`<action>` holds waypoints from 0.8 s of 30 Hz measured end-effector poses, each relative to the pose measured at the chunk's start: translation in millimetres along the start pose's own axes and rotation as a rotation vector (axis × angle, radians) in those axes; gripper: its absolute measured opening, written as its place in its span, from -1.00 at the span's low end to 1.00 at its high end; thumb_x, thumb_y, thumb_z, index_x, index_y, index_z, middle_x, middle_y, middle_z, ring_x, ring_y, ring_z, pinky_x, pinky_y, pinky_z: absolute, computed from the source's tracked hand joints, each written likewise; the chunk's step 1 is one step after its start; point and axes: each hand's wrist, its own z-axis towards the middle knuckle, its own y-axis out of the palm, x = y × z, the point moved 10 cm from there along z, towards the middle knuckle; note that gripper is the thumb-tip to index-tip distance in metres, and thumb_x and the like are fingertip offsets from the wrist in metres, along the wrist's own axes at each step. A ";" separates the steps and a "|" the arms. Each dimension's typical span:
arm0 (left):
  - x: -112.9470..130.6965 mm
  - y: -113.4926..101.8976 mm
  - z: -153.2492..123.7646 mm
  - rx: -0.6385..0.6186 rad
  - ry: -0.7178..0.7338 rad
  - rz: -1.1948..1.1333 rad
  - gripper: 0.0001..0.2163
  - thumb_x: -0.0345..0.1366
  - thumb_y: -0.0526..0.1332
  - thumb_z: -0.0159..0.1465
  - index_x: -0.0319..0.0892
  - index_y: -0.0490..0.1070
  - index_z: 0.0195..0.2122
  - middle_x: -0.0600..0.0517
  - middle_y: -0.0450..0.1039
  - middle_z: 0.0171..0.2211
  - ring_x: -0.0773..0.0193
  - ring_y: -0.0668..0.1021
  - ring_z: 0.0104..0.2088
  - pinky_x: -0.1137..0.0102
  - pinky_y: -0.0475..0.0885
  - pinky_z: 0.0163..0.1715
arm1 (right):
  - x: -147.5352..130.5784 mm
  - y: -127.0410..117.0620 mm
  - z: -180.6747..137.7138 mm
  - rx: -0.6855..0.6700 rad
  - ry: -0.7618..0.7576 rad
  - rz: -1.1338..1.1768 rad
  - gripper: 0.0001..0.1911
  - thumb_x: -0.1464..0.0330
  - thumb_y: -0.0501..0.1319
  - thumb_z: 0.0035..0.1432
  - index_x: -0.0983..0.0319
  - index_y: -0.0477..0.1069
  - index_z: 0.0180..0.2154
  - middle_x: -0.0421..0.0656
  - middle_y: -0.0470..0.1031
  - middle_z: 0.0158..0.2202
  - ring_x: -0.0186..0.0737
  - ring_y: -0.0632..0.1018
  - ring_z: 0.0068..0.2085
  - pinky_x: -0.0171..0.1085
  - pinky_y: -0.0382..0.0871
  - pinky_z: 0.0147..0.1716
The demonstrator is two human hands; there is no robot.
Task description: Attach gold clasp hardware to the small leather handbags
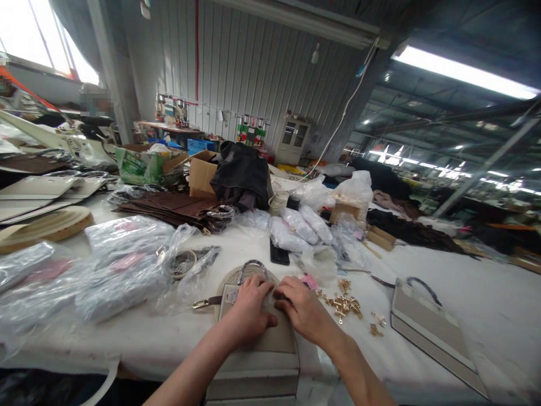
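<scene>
A beige handbag [270, 344] lies flat at the near edge of the white table [465, 293], its curved handle [252, 268] pointing away from me. My left hand [247, 310] rests on the bag's flap with fingers curled and pressed down near the clasp. My right hand [302, 310] lies beside it, fingertips pinched against the same spot on the flap. What sits between the fingertips is hidden. A brown strap with a metal buckle [205, 303] sticks out to the left of the bag.
Small gold metal fittings [344, 304] are scattered right of my hands. A second beige handbag [431, 330] lies at the right. Clear plastic bags [118, 270] cover the left side. A black phone [279, 255], white packets, cardboard boxes [202, 172] and dark leather pieces stand farther back.
</scene>
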 end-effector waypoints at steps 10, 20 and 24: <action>-2.7 1.5 0.9 -0.004 -0.004 0.015 -0.39 -0.32 0.56 0.12 -0.08 0.54 0.23 -0.17 0.41 0.31 -0.18 0.43 0.32 0.06 0.36 0.37 | 9.0 -12.0 -0.8 0.023 0.063 0.203 -0.82 0.48 0.28 0.44 0.18 0.67 -0.11 -0.08 0.60 -0.08 -0.04 0.59 -0.01 -0.11 0.45 0.03; -2.5 3.3 1.5 -0.006 0.005 0.035 -0.30 -0.31 0.57 0.14 -0.11 0.50 0.33 -0.17 0.43 0.29 -0.18 0.42 0.32 0.05 0.36 0.40 | 43.1 1.7 -7.3 0.155 0.295 0.461 -0.70 0.25 0.37 0.38 0.13 0.69 0.08 -0.18 0.69 -0.19 -0.10 0.67 -0.18 -0.18 0.53 -0.12; -1.2 2.6 0.4 -0.007 0.019 0.040 -0.36 -0.31 0.56 0.17 -0.12 0.52 0.29 -0.16 0.44 0.29 -0.18 0.43 0.31 0.03 0.38 0.38 | 38.4 2.2 -3.7 0.148 0.269 0.345 -0.82 0.30 0.35 0.37 0.13 0.73 -0.08 -0.15 0.74 -0.13 -0.08 0.69 -0.13 -0.16 0.54 -0.07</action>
